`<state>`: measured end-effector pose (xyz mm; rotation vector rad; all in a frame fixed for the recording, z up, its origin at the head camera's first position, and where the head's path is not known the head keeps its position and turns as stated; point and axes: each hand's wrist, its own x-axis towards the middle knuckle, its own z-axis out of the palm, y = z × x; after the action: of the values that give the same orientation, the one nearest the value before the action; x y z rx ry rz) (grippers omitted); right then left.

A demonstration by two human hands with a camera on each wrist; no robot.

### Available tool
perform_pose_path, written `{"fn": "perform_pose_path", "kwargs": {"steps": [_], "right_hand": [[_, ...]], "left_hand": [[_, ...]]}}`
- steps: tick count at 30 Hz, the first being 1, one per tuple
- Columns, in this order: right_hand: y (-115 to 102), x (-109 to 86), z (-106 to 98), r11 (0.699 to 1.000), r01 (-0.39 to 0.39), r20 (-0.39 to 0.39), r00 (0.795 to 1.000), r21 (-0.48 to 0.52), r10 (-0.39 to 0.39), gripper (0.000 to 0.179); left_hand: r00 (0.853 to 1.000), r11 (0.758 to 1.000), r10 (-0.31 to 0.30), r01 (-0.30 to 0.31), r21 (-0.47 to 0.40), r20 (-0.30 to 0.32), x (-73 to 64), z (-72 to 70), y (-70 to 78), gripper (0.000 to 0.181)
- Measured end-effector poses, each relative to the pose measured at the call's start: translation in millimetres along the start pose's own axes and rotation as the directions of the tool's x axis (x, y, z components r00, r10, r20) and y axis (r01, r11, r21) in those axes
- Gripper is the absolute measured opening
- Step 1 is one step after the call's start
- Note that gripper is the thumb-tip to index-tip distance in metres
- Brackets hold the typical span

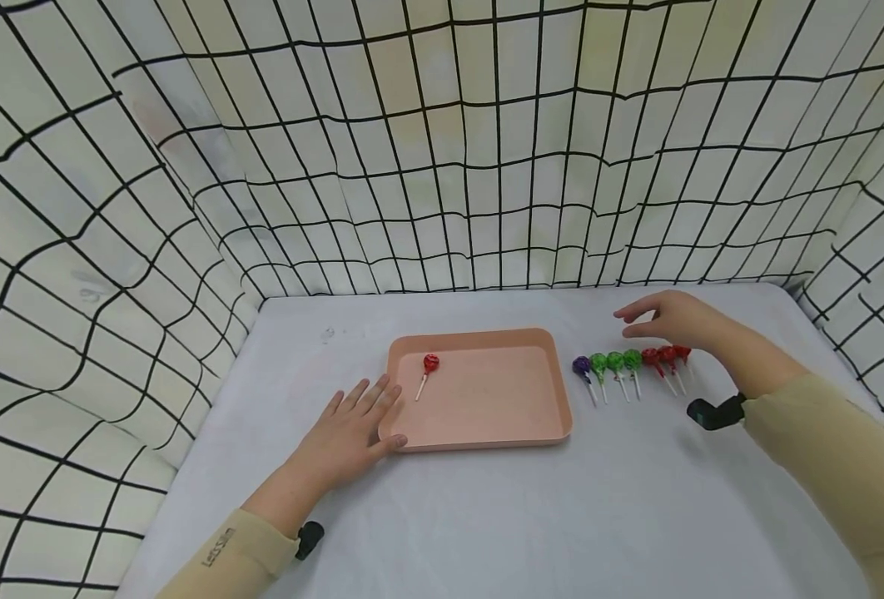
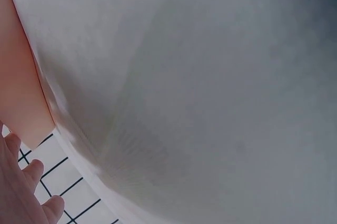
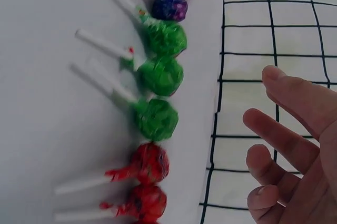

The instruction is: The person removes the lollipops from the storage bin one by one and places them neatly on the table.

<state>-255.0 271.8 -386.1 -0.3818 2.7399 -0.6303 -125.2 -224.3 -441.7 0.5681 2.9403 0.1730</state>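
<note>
A pink tray (image 1: 487, 399) lies on the white table, with one red lollipop (image 1: 430, 363) in its left part. My left hand (image 1: 352, 433) rests at the tray's left edge, fingers straight and spread, thumb by the near left corner. To the right of the tray runs a row of lollipops: a purple one (image 1: 581, 366), three green ones (image 1: 615, 361) and three red ones (image 1: 667, 354), sticks toward me. Above the red end hovers my right hand (image 1: 677, 320), fingers loosely bent and holding nothing. In the right wrist view its fingers (image 3: 281, 134) are apart from the green lollipops (image 3: 160, 76).
A white cloth (image 1: 487, 516) covers the table. Black grid netting (image 1: 498, 158) over pale walls encloses the back and both sides. Dark wrist cameras (image 1: 715, 413) sit at both sleeve cuffs.
</note>
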Motion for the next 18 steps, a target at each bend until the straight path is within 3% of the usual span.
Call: {"fn": "perform_pose_path", "kwargs": {"steps": [18], "right_hand": [[-57.4,35.9,27.0,0.988,0.118,0.040,0.992,0.100,-0.123,0.042]], "left_hand": [[1.000,1.000,-0.003,0.003,0.011,0.010,0.8,-1.3,-0.1,0.084]]}}
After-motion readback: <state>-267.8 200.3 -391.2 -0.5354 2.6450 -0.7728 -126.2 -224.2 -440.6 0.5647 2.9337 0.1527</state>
